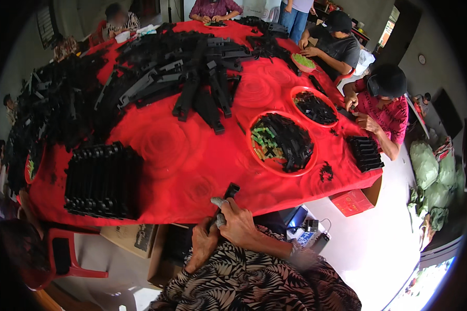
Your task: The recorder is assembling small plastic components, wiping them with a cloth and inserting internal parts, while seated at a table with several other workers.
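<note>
Near the table's front edge, my left hand (204,242) and my right hand (238,224) are both closed around one long black plastic part (232,191). Its far end sticks out beyond my right hand, over the red cloth. Grey coverings wrap two fingertips of my right hand. Most of the part's length is hidden by my fingers. To the left lies a neat row of similar black parts (102,181). Ahead and to the right sits a red basin (253,155) of small black pieces, with green and yellowish pieces along one side.
A large heap of black parts (166,78) spreads over the red-covered table (161,140). Behind the near basin stands a second basin (296,93). At the right, a co-worker (386,109) handles a part beside another row (365,154). A red chair (62,254) stands at lower left.
</note>
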`<state>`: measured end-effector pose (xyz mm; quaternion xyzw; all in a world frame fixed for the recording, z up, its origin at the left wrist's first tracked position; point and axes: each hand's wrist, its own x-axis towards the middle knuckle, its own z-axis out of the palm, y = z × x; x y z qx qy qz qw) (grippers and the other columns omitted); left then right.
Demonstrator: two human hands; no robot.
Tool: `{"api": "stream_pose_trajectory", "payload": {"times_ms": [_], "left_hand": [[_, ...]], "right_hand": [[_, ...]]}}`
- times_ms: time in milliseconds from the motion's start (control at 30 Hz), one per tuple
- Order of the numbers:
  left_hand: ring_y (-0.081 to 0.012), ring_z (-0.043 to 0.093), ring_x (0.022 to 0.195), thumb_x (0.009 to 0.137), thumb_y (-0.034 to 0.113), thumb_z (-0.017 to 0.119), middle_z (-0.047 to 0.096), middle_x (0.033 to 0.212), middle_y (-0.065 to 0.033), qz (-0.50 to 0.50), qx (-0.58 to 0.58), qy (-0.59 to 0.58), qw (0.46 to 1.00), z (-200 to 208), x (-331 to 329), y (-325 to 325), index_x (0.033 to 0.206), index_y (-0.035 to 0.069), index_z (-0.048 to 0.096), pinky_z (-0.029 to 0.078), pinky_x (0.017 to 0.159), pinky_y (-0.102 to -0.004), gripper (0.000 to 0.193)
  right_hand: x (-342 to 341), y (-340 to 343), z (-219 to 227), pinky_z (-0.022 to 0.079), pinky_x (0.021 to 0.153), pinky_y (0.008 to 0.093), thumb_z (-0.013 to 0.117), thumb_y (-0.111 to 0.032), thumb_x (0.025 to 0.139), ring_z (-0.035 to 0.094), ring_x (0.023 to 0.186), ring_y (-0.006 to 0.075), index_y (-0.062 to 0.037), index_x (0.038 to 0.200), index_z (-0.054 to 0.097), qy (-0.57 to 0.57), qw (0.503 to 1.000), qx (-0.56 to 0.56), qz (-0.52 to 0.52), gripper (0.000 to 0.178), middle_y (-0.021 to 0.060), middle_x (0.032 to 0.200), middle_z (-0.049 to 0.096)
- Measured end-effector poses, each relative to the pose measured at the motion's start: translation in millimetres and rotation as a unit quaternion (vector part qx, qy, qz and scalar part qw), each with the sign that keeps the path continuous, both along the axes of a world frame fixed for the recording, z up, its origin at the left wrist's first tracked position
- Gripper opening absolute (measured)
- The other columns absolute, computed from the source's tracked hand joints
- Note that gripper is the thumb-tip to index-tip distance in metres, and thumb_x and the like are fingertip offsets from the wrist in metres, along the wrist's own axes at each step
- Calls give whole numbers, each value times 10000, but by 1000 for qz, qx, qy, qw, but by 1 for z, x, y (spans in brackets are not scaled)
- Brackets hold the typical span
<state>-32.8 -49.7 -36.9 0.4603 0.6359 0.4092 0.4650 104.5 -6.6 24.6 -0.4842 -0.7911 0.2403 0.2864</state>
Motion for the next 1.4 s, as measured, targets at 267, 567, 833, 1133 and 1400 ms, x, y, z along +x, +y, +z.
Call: {"api": "stream_pose_trajectory", "payload": {"times_ms": [267,567,833,1133,1400], "left_hand": [[-455,655,829,920,153,498,662,897,-273,-41,65,51,996,41,5,-11,1188,10,565,500,701,-466,311],[-438,657,752,902,73,484,639,836,-303,-76,107,98,986,46,-3,-4,1149,-70,534,499,647,-445,289],[-386,681,736,879,-5,466,645,820,-279,-43,221,91,970,63,8,41,1113,-69,535,506,652,-422,253],[-494,607,729,845,-8,519,621,785,-290,-69,214,191,956,76,-2,56,1026,-27,513,463,615,-520,182],[-486,605,713,831,-7,578,628,773,-288,-150,217,268,926,74,-13,61,1032,-11,511,461,619,-538,212]], "right_hand": [[4,-9,9,517,574,445,646,-21,751,634,700,333,-39,1209,587,59,996,67,-6,463,134,935,599],[4,-9,12,525,552,428,638,-22,687,636,713,333,-32,1233,568,47,995,89,-12,551,124,1014,587],[4,23,35,533,524,386,686,-66,692,646,768,297,44,1064,548,18,978,209,-10,412,161,1016,526],[10,29,39,529,527,363,668,-61,696,635,750,286,54,1188,548,38,973,226,-33,519,146,971,556],[11,22,34,504,522,390,658,-4,674,608,691,289,22,1112,606,-49,958,263,-106,441,127,875,583]]}}
